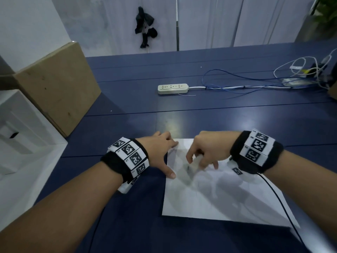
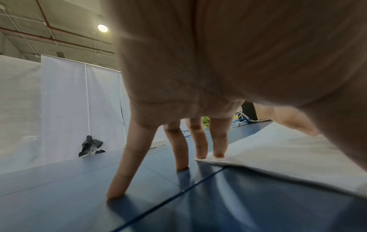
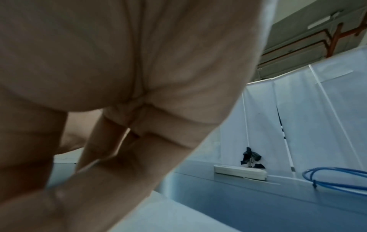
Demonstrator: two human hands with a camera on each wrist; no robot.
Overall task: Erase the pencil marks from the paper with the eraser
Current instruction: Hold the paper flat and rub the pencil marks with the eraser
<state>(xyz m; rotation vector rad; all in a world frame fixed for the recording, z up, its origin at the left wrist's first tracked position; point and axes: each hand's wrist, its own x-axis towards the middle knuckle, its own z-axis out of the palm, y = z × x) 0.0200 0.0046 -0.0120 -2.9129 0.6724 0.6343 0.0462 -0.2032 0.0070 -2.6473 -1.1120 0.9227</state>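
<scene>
A white sheet of paper point(image 1: 228, 198) lies on the dark blue table point(image 1: 127, 225), with a grey pencil smudge point(image 1: 187, 168) near its upper left. My left hand point(image 1: 168, 157) is spread flat over the sheet's left edge. In the left wrist view two straight fingers point(image 2: 199, 141) press the paper's point(image 2: 278, 157) corner, and the others stand on the table. My right hand point(image 1: 195, 162) pinches a pale, blurred eraser point(image 1: 198, 157) down on the sheet by the smudge. My palm fills the right wrist view and hides the eraser; the paper point(image 3: 168, 216) shows below it.
A cream power strip point(image 1: 172, 88) lies beyond the paper, with blue and white cables point(image 1: 255, 84) running to the far right. A cardboard box point(image 1: 58, 84) and a white box point(image 1: 18, 125) stand on the left. A black wrist cable point(image 1: 279, 198) crosses the sheet's right side.
</scene>
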